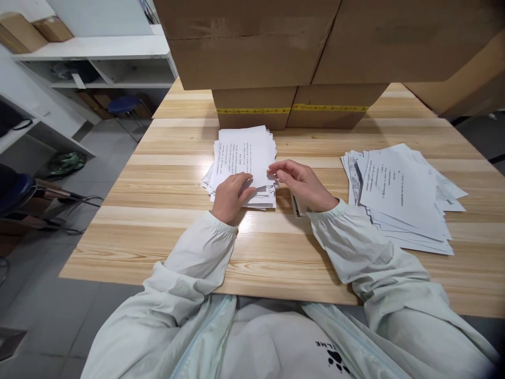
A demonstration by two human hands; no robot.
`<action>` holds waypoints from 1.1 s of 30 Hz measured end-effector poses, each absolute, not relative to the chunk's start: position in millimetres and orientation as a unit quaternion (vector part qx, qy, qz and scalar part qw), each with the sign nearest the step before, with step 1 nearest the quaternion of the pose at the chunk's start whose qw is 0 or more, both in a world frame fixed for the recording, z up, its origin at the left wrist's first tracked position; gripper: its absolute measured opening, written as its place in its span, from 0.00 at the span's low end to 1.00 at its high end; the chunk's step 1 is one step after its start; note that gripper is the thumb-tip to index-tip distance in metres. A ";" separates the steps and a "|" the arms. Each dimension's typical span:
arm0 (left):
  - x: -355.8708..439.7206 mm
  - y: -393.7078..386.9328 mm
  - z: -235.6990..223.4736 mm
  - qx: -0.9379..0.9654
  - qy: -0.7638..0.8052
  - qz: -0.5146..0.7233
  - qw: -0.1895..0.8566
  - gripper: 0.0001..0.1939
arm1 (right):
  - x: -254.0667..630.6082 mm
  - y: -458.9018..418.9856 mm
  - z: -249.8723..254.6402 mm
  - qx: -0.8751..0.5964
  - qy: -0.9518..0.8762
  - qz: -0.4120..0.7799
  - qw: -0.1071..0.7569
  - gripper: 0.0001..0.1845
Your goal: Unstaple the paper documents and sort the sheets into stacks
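Observation:
A stack of printed paper sheets (252, 158) lies on the table in front of me, its edges uneven. My left hand (233, 196) rests on the near part of the stack, thumb apart from the fingers, grasping nothing. At the stack's right edge is my right hand (302, 183), fingers reaching left with a gap between them and the thumb; I see nothing held in it. Under that hand, a small dark and silver object (296, 207) lies on the table, mostly hidden, so its kind cannot be made out.
A second, fanned-out pile of printed sheets (402, 195) lies to the right on the wooden table (284, 263). Large cardboard boxes (256, 42) are stacked at the table's back. Left of the table stand white shelves (98, 47) and a blue stool (124, 103).

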State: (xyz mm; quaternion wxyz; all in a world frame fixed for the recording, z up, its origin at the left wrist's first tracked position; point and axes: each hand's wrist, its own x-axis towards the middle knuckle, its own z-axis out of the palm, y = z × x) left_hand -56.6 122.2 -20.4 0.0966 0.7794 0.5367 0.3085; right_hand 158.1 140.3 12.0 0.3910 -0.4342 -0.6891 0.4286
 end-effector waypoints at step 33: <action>-51.7 120.1 -25.3 0.725 0.484 0.424 0.245 0.13 | 138.3 137.9 -2.2 -0.439 -0.485 0.632 0.416 0.28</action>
